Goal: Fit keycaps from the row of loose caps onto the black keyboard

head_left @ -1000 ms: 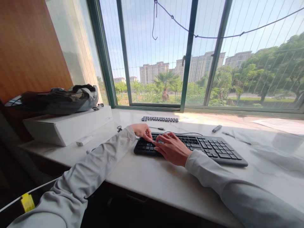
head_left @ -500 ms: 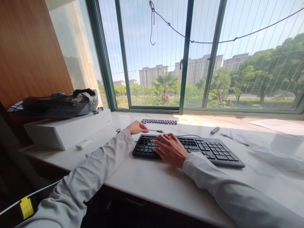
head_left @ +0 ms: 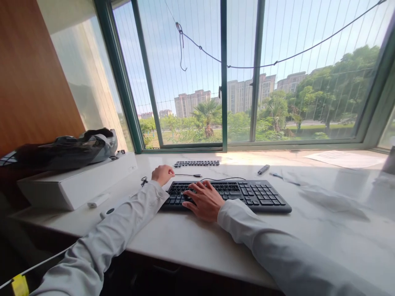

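A black keyboard lies on the marble-patterned desk. Across its left half rests my right hand, palm down with fingers spread, gripping nothing. Beyond the keyboard's left back corner, my left hand is closed, fingers curled round a thin black USB cable. The cable's plug end sticks out to the right of the fingers, while a looped bit of cord shows left of the wrist. Exactly how the fingertips grip the cable is too small to see. The keyboard's own cord curves behind it.
A strip of black keys lies near the window. At left, a white box carries a dark bag-like item, with a small white device beside it. Rightward are a USB stick, a clear plastic bag and paper.
The view has turned to the right, so things appear farther left. The fingers of my left hand look more curled in. My right hand stays on the keyboard.
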Tool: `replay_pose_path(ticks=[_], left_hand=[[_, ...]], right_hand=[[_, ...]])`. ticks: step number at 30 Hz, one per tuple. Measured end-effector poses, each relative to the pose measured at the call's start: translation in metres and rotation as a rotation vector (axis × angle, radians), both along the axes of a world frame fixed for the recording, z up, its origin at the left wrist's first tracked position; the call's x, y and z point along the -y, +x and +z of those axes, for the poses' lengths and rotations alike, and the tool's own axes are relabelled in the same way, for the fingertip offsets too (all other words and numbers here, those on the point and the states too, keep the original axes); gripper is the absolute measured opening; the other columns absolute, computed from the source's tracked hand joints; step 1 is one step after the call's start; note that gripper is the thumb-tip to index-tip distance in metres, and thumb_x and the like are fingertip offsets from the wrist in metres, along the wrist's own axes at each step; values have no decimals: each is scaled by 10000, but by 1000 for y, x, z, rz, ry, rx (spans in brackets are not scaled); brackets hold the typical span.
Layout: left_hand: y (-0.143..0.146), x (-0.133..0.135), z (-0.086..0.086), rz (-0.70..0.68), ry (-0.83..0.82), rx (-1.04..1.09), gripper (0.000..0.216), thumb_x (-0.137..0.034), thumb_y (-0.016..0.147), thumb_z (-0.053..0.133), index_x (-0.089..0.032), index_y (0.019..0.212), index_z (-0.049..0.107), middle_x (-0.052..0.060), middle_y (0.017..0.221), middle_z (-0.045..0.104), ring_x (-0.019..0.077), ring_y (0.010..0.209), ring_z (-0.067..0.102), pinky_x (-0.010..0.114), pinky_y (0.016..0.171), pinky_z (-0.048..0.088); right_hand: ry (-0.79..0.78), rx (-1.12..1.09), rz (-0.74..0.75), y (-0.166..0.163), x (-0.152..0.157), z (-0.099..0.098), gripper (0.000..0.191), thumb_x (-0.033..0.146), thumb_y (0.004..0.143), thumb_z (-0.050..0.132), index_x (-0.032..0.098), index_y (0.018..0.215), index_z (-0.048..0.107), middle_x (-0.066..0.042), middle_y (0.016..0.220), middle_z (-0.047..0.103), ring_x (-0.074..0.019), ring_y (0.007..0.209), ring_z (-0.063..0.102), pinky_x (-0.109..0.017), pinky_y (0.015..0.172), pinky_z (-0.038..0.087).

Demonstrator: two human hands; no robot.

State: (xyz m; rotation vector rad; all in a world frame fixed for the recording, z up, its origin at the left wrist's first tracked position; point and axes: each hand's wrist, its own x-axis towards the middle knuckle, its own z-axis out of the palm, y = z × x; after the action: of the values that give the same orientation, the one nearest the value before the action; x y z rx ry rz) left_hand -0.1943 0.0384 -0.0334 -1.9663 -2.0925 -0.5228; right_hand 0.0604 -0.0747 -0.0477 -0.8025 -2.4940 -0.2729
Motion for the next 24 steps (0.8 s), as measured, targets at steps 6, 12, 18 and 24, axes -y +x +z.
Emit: replay_pose_path(ticks=[6,12,18,24], left_hand=[[2,-33,8,-43,-16,-193,295,-440,770,543,-272,956,699,48,970,685,224,882,611,287,740,426],[13,-70,10,-52,-23,-276,274,-330,738,573,-239,968,693,76,1082,655,250,975,586,298,825,404],[17,-91,4,-82,-57,-329,250,-303,726,577,-188,916,692,109,1047,651,252,940,591,311,838,400],[24,-98,0,-105,-72,-361,208,-253,734,539,-157,848,684,129,967,662,260,907,598,328,815,414]], right_hand=[[-26,0,5,3,-2,-2,492,570,922,285,286,1234,537,-63,1192,549,-209,1077,441,-416,934,273],[-59,-10,0,3,-3,-5,495,584,913,294,297,1252,512,-64,1227,526,-221,1103,424,-440,953,262],[4,-67,28,5,-2,-2,491,561,928,265,284,1266,490,-58,1168,548,-204,1051,446,-413,942,275],[74,-87,8,6,-3,2,429,515,934,312,258,1212,513,-63,1067,565,-200,984,464,-399,921,282]])
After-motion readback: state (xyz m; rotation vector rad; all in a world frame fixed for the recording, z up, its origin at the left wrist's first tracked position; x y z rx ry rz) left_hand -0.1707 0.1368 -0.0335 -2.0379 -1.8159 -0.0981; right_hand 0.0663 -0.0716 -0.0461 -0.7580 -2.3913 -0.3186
